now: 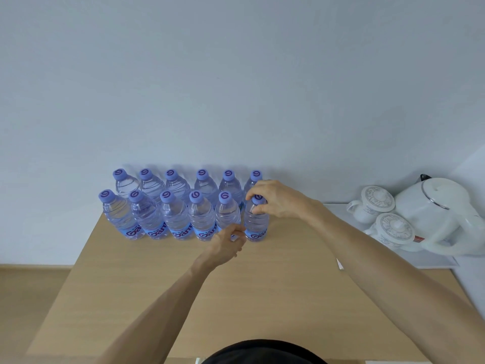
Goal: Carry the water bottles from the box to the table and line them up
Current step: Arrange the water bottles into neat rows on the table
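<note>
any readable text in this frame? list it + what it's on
"Gan...": purple lettering on the blue bottle labels, front row; the rest is cut off or blurred.
Swirl logo, not a word: on the bottle caps.
Red tag by the white kettle: too small to read.

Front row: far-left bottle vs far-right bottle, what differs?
The far-left bottle stands free, untouched; the far-right bottle is gripped at the neck by the right hand, with the left hand by its base. The far-left cap is fully visible; the far-right cap is partly covered by fingers. Both are upright, clear, purple-capped and blue-labelled, on the table.
</note>
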